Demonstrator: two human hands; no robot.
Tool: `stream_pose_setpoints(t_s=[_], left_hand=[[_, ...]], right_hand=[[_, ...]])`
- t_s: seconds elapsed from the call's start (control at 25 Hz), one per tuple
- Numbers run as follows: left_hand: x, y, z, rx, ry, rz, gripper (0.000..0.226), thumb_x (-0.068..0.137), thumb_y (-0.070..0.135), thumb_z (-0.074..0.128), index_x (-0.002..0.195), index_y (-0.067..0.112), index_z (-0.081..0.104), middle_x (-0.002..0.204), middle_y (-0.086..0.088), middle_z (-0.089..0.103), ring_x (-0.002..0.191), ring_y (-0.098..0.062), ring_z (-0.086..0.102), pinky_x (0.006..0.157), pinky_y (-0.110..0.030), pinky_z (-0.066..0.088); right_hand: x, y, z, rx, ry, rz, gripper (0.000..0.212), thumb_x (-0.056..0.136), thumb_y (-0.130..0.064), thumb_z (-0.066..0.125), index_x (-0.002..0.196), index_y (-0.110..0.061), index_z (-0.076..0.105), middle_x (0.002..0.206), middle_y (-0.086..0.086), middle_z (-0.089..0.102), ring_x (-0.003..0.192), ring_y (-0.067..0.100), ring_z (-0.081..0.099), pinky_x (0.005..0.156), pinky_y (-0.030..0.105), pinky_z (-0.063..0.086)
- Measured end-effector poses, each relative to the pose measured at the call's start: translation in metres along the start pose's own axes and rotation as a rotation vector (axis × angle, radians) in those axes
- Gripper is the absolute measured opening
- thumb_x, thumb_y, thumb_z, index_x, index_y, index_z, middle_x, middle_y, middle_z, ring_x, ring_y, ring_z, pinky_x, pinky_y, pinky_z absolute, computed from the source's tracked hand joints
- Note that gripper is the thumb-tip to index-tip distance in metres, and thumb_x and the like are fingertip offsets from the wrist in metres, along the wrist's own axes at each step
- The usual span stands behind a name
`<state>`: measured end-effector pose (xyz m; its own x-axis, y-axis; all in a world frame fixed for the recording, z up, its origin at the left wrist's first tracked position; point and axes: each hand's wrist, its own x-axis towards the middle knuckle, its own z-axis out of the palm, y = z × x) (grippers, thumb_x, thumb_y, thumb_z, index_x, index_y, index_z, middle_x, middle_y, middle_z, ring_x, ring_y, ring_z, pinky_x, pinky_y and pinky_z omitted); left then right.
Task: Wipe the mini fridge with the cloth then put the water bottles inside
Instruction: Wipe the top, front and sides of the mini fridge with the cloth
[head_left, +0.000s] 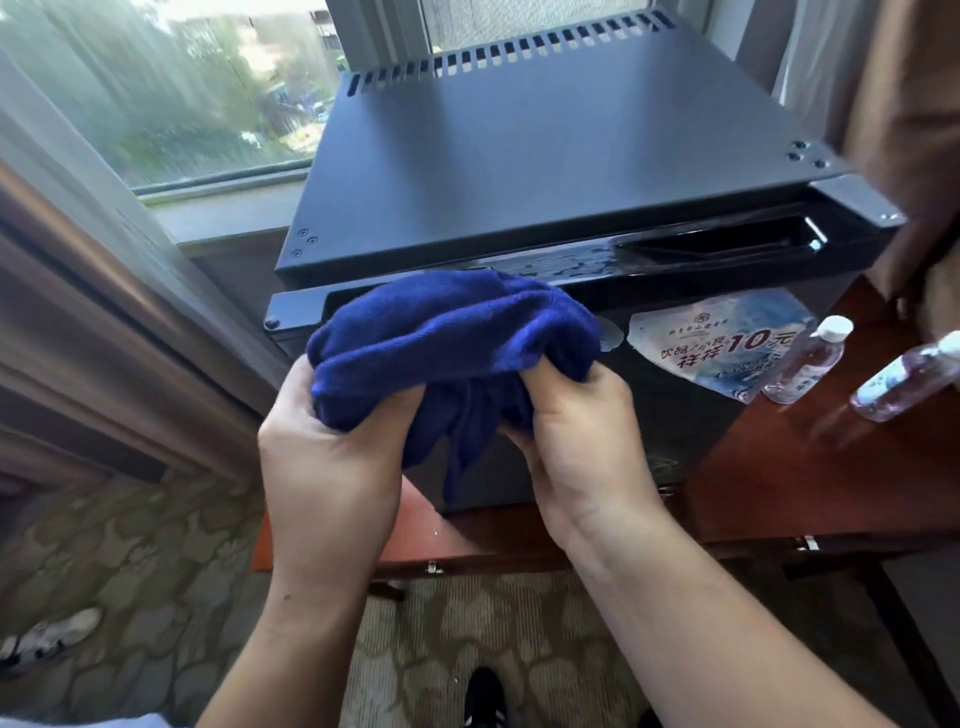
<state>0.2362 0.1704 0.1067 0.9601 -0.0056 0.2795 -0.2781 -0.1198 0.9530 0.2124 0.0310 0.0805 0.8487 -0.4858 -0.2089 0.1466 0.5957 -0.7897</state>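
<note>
A black mini fridge (561, 156) stands on a low wooden table, its door closed, with a printed sticker (722, 338) on the door front. A bunched dark blue cloth (452, 338) is held in front of the door's top edge. My left hand (332, 452) grips its left side and my right hand (576, 441) grips its right side, with part of the cloth hanging between them. Two clear water bottles with white caps stand on the table to the fridge's right, one (805, 361) near the fridge and one (904, 379) further right.
The reddish wooden table (831, 483) has drawers below its front edge. A window with sheer curtain (171, 93) is at the left, a brown curtain (914, 130) at the right. Patterned carpet (130, 545) and shoes lie below.
</note>
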Motion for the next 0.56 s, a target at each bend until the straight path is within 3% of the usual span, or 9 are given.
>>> stream_pose_setpoints(t_s=[0.08,0.24,0.36,0.44,0.56], left_hand=[[0.002,-0.009,0.002,0.029,-0.023,-0.009,0.019,0.088,0.016,0.081,0.102,0.011,0.070,0.091,-0.006,0.076,0.080,-0.008,0.065,0.071,-0.032,0.056],[-0.019,-0.058,0.013,0.057,-0.022,-0.198,0.023,0.080,0.006,0.085,0.096,0.016,0.071,0.084,0.003,0.080,0.073,-0.003,0.072,0.065,-0.020,0.057],[-0.036,-0.107,0.022,0.110,-0.055,-0.354,0.022,0.079,0.011,0.085,0.095,0.021,0.072,0.084,0.011,0.080,0.074,-0.002,0.073,0.062,-0.017,0.055],[-0.048,-0.140,0.029,0.134,-0.066,-0.436,0.024,0.081,0.012,0.084,0.095,0.026,0.072,0.086,0.012,0.080,0.078,-0.004,0.074,0.065,-0.020,0.056],[-0.070,-0.194,0.044,0.135,-0.067,-0.574,0.030,0.082,0.015,0.083,0.106,0.029,0.072,0.098,0.007,0.081,0.092,-0.012,0.076,0.078,-0.032,0.059]], right_hand=[[0.005,0.010,-0.006,-0.047,0.017,0.037,0.006,0.088,-0.007,0.073,0.091,-0.001,0.074,0.082,0.020,0.067,0.078,0.027,0.066,0.066,0.038,0.058],[0.011,0.048,-0.040,-0.118,0.160,0.174,0.009,0.088,0.002,0.068,0.084,-0.005,0.073,0.078,0.020,0.073,0.074,0.028,0.070,0.063,0.036,0.059],[0.016,0.074,-0.073,-0.180,0.255,0.296,0.011,0.087,0.005,0.067,0.098,0.007,0.071,0.099,0.027,0.076,0.091,0.036,0.076,0.078,0.046,0.062],[0.023,0.091,-0.094,-0.197,0.309,0.351,0.014,0.087,0.006,0.067,0.098,0.001,0.074,0.100,0.020,0.079,0.097,0.035,0.075,0.086,0.049,0.061],[0.035,0.124,-0.124,-0.217,0.393,0.401,0.021,0.085,0.010,0.067,0.093,-0.007,0.077,0.095,0.017,0.080,0.095,0.035,0.076,0.083,0.049,0.062]])
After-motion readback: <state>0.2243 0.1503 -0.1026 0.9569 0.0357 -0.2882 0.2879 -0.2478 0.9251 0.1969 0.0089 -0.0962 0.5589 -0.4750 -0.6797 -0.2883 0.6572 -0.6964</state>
